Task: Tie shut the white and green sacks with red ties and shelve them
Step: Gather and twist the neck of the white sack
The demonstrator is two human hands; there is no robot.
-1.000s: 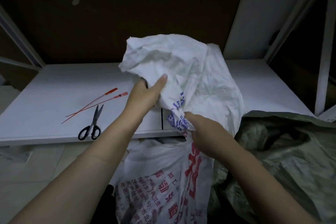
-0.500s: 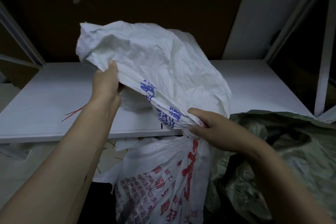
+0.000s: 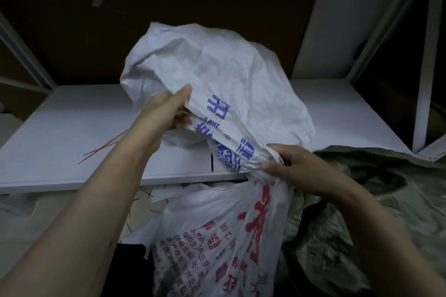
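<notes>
We judge the job to be in its opening stage: 0 of the 2 sacks are tied and 0 are shelved.

The white sack (image 3: 217, 75) stands in front of the shelf (image 3: 60, 128), its printed body below the shelf's front edge and its loose top billowing up over the board. The right hand (image 3: 296, 169) is closed tight around the gathered neck, fingers and thumb wrapped around the bunched fabric. The left hand (image 3: 166, 113) grips the slack top higher up, thumb laid along the cloth and fingers curled into it. So both hands are full, and no tie is on the neck yet.

The red ties (image 3: 103, 149) lie flat on the shelf to the left, near the left forearm and partly hidden behind it (we can make out at least 2 thin strands).

The green sack (image 3: 362, 212) slumps at the right, touching the white one, its mouth apparently loose, with no tie that we can see.

What remains, as we read it:
- Finish cinching the white neck.
- Free 1 hand to fetch a tie and bind the neck.
- Lift that sack onto the shelf.
- Repeat all of it for the green sack.
</notes>
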